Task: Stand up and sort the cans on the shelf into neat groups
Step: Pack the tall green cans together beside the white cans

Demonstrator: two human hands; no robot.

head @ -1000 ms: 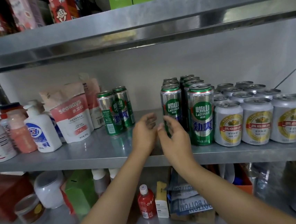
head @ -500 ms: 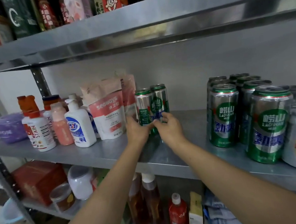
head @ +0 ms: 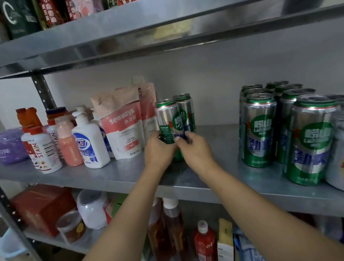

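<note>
While left grip (head: 158, 151) and right grip (head: 197, 149) clasp can pair (head: 175, 117) | pouch (head: 122, 124) just left | can group (head: 260, 126) well right

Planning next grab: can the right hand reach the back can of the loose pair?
Probably yes: the right hand is at the back can, whose right side faces bare shelf.

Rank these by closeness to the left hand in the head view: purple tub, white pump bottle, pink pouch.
1. Pink pouch, just left of the left hand.
2. White pump bottle, further left.
3. Purple tub, at the far left end.
</note>
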